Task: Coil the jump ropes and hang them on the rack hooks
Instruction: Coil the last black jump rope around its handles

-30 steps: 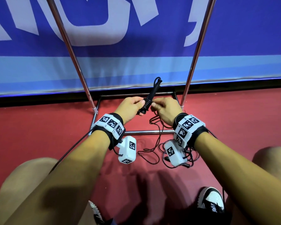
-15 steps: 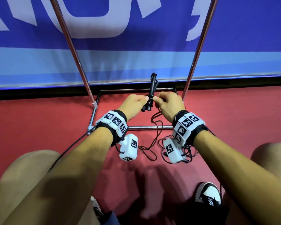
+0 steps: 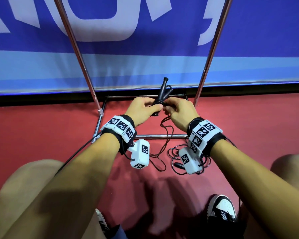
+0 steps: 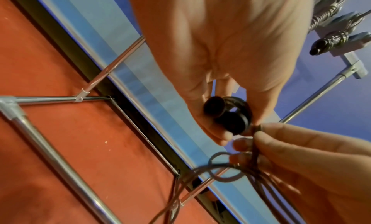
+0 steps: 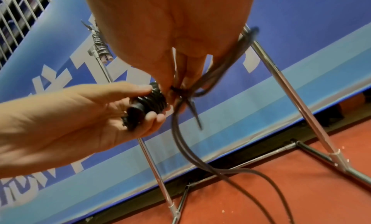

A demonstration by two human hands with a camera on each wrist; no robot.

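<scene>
My left hand [image 3: 146,108] grips the two black jump rope handles [image 3: 162,91] held together, their ends pointing up toward the banner. In the left wrist view the handles' round butt ends [image 4: 226,112] sit between thumb and fingers. My right hand [image 3: 176,109] pinches the thin black cord [image 5: 180,92] right beside the handles, where a few turns wrap them. The rest of the cord [image 3: 164,145] hangs down and lies in loose loops on the red floor. Wound jump ropes [image 4: 337,40] hang on the rack hooks above.
The chrome rack [image 3: 207,66] stands in front of me, with two slanted poles and a rectangular base frame [image 3: 155,136] on the red floor. A blue banner [image 3: 145,40] runs behind it. My knees and a black-and-white shoe [image 3: 221,211] are below.
The handles have tilted back to lean slightly right, still upright between my hands. Cord now shows wrapped around their lower part, and less slack cord lies under my wrists.
</scene>
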